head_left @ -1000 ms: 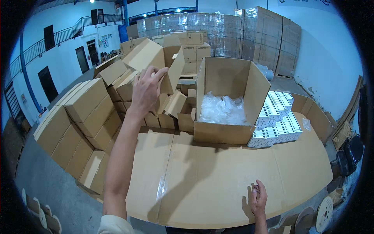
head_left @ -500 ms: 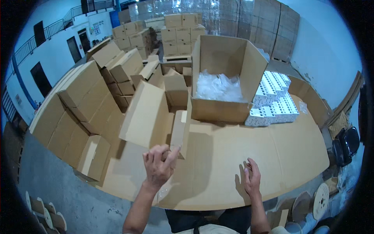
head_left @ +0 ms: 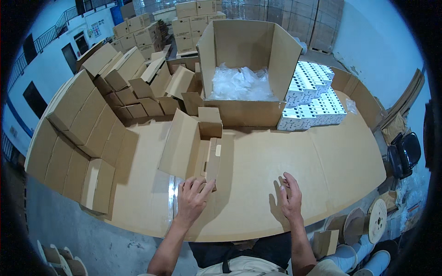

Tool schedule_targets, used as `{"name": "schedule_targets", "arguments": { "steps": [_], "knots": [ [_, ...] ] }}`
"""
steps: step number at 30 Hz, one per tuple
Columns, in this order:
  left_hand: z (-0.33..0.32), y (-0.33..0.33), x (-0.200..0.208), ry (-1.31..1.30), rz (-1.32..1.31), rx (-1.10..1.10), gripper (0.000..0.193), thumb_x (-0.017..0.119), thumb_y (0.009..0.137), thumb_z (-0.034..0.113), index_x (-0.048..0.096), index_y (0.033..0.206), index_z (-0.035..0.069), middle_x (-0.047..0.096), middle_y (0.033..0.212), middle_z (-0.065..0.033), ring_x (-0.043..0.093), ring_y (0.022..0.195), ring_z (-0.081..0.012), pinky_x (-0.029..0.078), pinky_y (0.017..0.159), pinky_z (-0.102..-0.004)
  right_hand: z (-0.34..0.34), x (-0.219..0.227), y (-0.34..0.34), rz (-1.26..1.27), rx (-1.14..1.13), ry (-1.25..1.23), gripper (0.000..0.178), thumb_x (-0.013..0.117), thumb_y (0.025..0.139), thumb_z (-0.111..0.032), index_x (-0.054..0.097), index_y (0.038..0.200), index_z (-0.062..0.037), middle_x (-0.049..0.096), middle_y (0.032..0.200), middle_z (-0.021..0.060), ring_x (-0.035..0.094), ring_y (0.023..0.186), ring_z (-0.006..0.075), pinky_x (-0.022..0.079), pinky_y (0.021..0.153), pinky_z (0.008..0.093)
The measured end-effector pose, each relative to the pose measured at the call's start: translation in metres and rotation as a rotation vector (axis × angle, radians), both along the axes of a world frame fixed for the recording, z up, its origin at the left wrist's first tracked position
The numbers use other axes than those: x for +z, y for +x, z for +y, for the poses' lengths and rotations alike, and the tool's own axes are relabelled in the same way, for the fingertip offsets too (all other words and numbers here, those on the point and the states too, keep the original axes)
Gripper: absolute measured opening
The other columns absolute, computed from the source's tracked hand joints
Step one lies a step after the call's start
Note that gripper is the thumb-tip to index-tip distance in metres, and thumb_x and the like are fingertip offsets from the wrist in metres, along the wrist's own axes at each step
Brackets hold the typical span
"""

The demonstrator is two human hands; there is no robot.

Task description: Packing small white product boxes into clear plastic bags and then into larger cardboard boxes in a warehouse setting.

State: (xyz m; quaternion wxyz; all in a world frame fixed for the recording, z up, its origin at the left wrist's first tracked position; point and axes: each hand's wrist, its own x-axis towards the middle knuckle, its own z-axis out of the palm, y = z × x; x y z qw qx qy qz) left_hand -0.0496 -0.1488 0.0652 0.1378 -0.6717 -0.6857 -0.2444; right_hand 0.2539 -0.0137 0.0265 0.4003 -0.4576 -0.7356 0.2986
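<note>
Carton (head_left: 184,146) came nearer, long axis pointing away; left fingers (head_left: 196,185) clamp it, right (head_left: 293,186) apart.

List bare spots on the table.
Free: table in front of the white boxes, right of the right hand; between the near open carton and right hand; between that carton and the left stack. Crowded: back, with carton pile, big box, white boxes.

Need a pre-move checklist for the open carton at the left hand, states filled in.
1. Left hand touching the near end of the open carton: ok.
2. Carton's long lid folded out leftward: ok.
3. Right hand empty: ok.
4. Plastic bags inside the large box: ok.
5. Carton's base flat on the table: cannot tell, underside hidden.
</note>
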Motion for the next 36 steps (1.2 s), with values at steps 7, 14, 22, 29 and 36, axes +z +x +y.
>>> {"name": "schedule_targets", "arguments": {
  "steps": [7, 14, 22, 29, 36],
  "knots": [
    [0.020, -0.010, 0.010, 0.023, -0.031, -0.017, 0.058, 0.062, 0.069, -0.005, 0.070, 0.122, 0.015, 0.065, 0.106, -0.0058, 0.060, 0.106, -0.0281, 0.046, 0.092, -0.0421, 0.002, -0.001, 0.002, 0.003, 0.007, 0.000, 0.042, 0.055, 0.096, -0.005, 0.054, 0.138, 0.0028, 0.059, 0.135, 0.0197, 0.062, 0.116, 0.0295, 0.049, 0.102, 0.0391],
    [0.044, -0.017, 0.006, 0.051, -0.026, 0.001, 0.056, 0.063, 0.069, -0.008, 0.071, 0.120, 0.014, 0.066, 0.105, -0.0062, 0.060, 0.105, -0.0275, 0.046, 0.088, -0.0416, 0.003, 0.004, 0.000, 0.000, 0.036, 0.014, 0.039, 0.054, 0.096, -0.004, 0.056, 0.135, 0.0037, 0.057, 0.138, 0.0207, 0.060, 0.123, 0.0306, 0.049, 0.103, 0.0390],
    [0.049, -0.018, 0.010, 0.000, 0.017, 0.017, 0.055, 0.066, 0.070, -0.004, 0.071, 0.122, 0.016, 0.067, 0.106, -0.0048, 0.060, 0.107, -0.0254, 0.045, 0.090, -0.0429, 0.004, 0.002, 0.003, 0.018, 0.047, 0.034, 0.036, 0.055, 0.096, -0.009, 0.060, 0.129, 0.0018, 0.057, 0.138, 0.0219, 0.057, 0.126, 0.0367, 0.047, 0.107, 0.0439],
    [0.046, -0.008, 0.053, -0.151, 0.131, 0.096, 0.066, 0.080, 0.075, 0.029, 0.061, 0.137, 0.019, 0.064, 0.117, -0.0038, 0.056, 0.117, -0.0251, 0.037, 0.104, -0.0459, 0.004, 0.002, 0.002, 0.035, 0.032, 0.016, 0.035, 0.057, 0.096, -0.011, 0.061, 0.128, 0.0014, 0.058, 0.138, 0.0215, 0.057, 0.126, 0.0367, 0.047, 0.107, 0.0437],
    [0.033, 0.025, 0.084, -0.071, 0.095, -0.098, 0.086, 0.079, 0.077, 0.049, 0.047, 0.146, 0.010, 0.050, 0.138, -0.0135, 0.044, 0.135, -0.0317, 0.023, 0.121, -0.0558, 0.004, 0.002, 0.005, 0.074, 0.017, 0.019, 0.034, 0.058, 0.096, -0.012, 0.063, 0.126, 0.0020, 0.059, 0.136, 0.0217, 0.058, 0.125, 0.0367, 0.047, 0.105, 0.0435]
  ]
}}
